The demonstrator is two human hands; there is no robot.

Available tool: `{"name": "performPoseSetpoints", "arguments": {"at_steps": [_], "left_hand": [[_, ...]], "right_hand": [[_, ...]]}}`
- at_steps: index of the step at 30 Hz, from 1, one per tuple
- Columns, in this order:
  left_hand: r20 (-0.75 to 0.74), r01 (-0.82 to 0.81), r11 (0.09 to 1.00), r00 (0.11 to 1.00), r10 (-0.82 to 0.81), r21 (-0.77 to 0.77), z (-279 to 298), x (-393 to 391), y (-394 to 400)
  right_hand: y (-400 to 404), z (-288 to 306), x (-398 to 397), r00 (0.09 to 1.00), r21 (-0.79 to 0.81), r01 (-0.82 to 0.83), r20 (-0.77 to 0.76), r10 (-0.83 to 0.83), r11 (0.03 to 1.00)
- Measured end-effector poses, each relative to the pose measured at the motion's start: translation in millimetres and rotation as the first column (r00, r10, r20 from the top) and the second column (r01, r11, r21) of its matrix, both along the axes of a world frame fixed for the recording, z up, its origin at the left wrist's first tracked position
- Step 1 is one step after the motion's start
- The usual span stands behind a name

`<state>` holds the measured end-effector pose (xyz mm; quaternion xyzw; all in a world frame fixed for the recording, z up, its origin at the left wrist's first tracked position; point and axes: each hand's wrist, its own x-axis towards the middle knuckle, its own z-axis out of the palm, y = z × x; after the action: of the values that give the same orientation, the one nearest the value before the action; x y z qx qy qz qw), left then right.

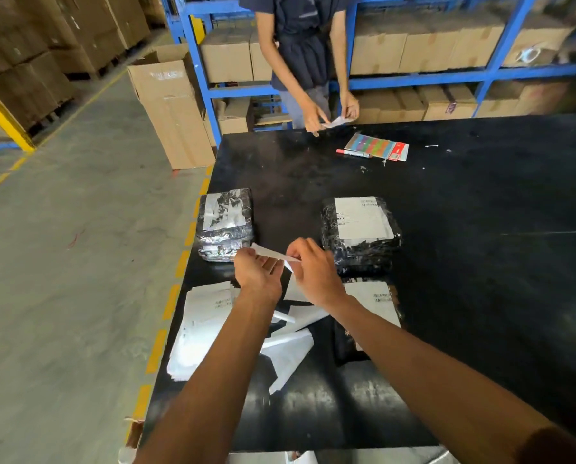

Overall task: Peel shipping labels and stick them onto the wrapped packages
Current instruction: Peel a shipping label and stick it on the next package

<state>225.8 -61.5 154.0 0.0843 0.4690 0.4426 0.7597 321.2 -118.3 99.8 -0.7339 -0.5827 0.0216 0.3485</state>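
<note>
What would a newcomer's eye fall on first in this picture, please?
Probably the two hands, left hand and right hand, peeling a white label at the middle of the black table. Beyond them lie two black wrapped packages, the left package and right package. Across the table, another person handles paper.

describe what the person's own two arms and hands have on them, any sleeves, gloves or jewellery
Both forearms are bare, with no gloves on the left hand or right hand. No watch or rings show. A dark reddish-brown sleeve edge shows only on the right arm, at the lower-right corner.
</note>
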Motion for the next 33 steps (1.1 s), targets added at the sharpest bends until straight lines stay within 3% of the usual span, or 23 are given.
{"name": "performPoseSetpoints", "arguments": {"at_steps": [4, 8, 12, 14, 20, 28, 33], "left_hand": [[-0.071, 0.099, 0.995, 0.993, -0.099, 0.005, -7, -3, -21], [-0.313, 0.265, 0.964, 0.917, -0.248, 0.013, -7, -6, -35], [-0.407, 0.323, 0.945, 0.870, -0.278, 0.046, -21, -17, -43], [-0.467, 0.295, 0.952, 0.856, -0.222, 0.089, -27, -23, -41], [-0.670, 0.298, 0.922, 0.740, -0.060, 0.246, -22, -44, -13], [-0.742, 0.334, 0.878, 0.669, 0.037, 0.344, -10, -70, 73], [-0.751, 0.382, 0.838, 0.659, 0.050, 0.391, -13, -79, 137]], "right_hand": [[-17, 4, 8, 0.959, -0.065, 0.098, -0.260, -0.112, 0.993], [-34, 17, 15, 0.829, -0.177, 0.069, -0.537, -0.155, 0.982], [-43, 20, 12, 0.651, -0.209, 0.044, -0.736, -0.187, 0.977], [-42, 20, 9, 0.637, -0.233, 0.055, -0.741, -0.213, 0.971], [-19, 26, -6, 0.777, -0.194, 0.122, -0.592, -0.215, 0.973], [56, 47, -27, 0.783, -0.145, 0.105, -0.598, -0.172, 0.984], [116, 41, -35, 0.715, -0.143, 0.160, -0.666, -0.215, 0.977]]}}
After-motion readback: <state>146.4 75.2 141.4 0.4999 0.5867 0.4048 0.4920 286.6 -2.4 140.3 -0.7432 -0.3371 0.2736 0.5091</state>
